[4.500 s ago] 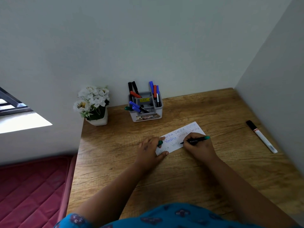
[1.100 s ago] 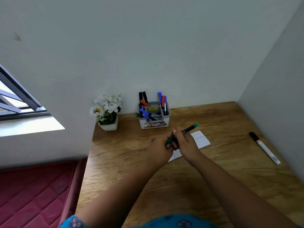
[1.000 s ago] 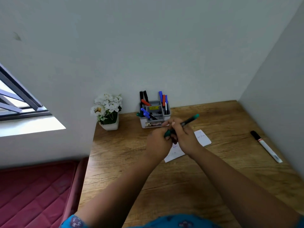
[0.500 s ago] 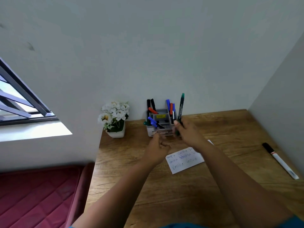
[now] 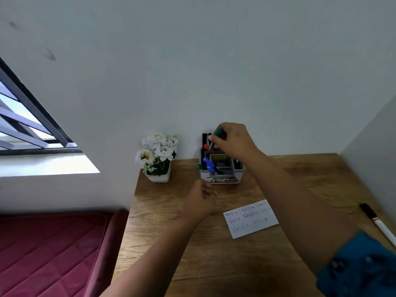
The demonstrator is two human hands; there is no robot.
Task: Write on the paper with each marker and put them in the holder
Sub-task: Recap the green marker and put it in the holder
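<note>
Gripping green marker (image 5: 216, 139) above holder (image 5: 221, 170), right hand (image 5: 233, 141).

Green-capped marker (image 5: 215, 140) tilted above holder (image 5: 221, 170); written paper (image 5: 251, 218) flat nearby

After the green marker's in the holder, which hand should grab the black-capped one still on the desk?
Right, probably. The last marker lies at the desk's far right edge, on the right arm's side. The right hand holds the green marker over the holder; the left hand hangs curled further left, beyond the paper.
</note>
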